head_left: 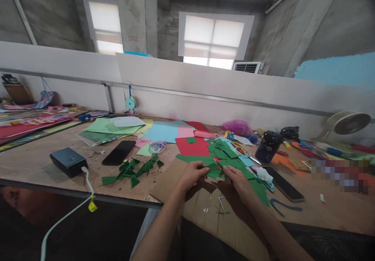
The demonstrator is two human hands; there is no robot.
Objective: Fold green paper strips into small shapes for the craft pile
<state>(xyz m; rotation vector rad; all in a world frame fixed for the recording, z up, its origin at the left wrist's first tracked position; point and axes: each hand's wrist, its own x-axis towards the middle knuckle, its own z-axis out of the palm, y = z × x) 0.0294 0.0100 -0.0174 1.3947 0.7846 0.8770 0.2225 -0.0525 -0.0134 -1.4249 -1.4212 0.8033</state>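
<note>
The left hand (191,174) and the right hand (238,178) meet over a sheet of brown cardboard (205,210) at the near edge of the worktop (38,159). Both are closed in a narrow pinch on a small green paper piece (215,170), held between them just above the cardboard.

Just behind the hands lies a heap of green paper pieces (225,151), partly over a red sheet (191,147). To the left, a looser scatter of dark green scraps (131,171) lies on the bare wood, near a black phone (119,152) and a black power bank (68,161) with a white cable (67,214) running off the edge.

As for containers, a dark bottle (267,147) stands right of the heap; its contents cannot be made out. A pink plastic bag (236,127) sits further back, its contents also unclear. A second phone (283,184) lies right of the right hand.
</note>
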